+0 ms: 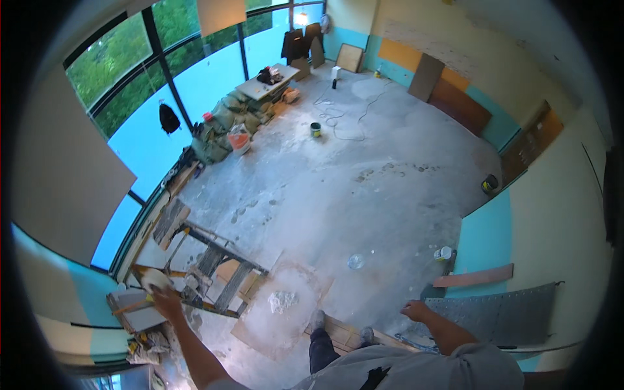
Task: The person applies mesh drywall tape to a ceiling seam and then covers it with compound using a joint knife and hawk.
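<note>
My left hand (166, 303) is stretched out to the lower left, its fingers closed at the edge of a pale round thing (156, 279) whose kind I cannot make out. Close by that hand are a thin wooden stick (130, 307) and a light box-like piece (138, 318). A low trestle stand (224, 279) with dusty, worn boards is just to its right. My right hand (415, 311) hangs over the floor on the right with its fingers curled in, and nothing shows in it.
Planks (341, 333) lie under my feet, beside a dusty board (260, 331) bearing a white crumpled heap (282, 301). Grey metal sheet (491, 312) leans at right, near a white bucket (442, 253). Farther off are a dark bucket (316, 129), filled sacks (224, 120) and a loose cable (348, 138).
</note>
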A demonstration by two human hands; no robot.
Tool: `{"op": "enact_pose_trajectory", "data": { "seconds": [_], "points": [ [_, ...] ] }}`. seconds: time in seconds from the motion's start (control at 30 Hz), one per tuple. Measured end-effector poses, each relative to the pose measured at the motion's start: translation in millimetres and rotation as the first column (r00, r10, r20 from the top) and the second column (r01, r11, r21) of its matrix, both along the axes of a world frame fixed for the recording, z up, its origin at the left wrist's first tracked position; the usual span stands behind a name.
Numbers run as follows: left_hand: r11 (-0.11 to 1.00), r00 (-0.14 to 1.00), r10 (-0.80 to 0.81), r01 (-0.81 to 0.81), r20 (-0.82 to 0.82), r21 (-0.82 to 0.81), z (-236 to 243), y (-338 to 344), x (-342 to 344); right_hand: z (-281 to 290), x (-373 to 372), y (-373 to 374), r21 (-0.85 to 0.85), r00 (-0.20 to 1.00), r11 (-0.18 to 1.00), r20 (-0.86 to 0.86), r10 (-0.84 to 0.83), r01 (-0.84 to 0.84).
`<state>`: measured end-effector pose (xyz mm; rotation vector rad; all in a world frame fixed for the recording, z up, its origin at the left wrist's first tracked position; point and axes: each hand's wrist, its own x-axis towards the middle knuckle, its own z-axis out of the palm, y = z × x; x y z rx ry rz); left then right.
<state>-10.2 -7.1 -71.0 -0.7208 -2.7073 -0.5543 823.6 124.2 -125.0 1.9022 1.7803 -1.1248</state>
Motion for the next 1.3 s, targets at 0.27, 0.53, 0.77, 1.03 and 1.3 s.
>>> {"op": "enact_pose_trajectory", "data": {
  "seconds": [0.27,0.53,0.77,1.03,1.3],
  "points": [
    [0.697,0.219,-0.637,0.575,0.739,0.430,42,42,376,62,-139,27,-0.493,0.697,0.834,-0.506,-0.508,0.250],
    [0.256,-0.060,-0.883,0.772,0.466,0.582,173,38,503,182,-130,24,-0.526,0.288,0.850,-0.811,-0.509,0.021],
    [0.081,0.060,-0.993,0.976,0.106,0.200,268,20,532,286,-94,27,-0.153,0.120,0.988,-0.981,-0.155,0.027],
    [0.281,0.281,-0.960,0.958,0.015,0.061,392,-30,560,407,-96,21,0.212,0.047,0.974,-0.975,0.216,-0.085],
    [0.458,0.148,-0.779,0.798,-0.609,-0.391,522,-91,568,565,-124,2,0.749,-0.273,0.662,-0.641,0.718,-0.019]
  ]
}}
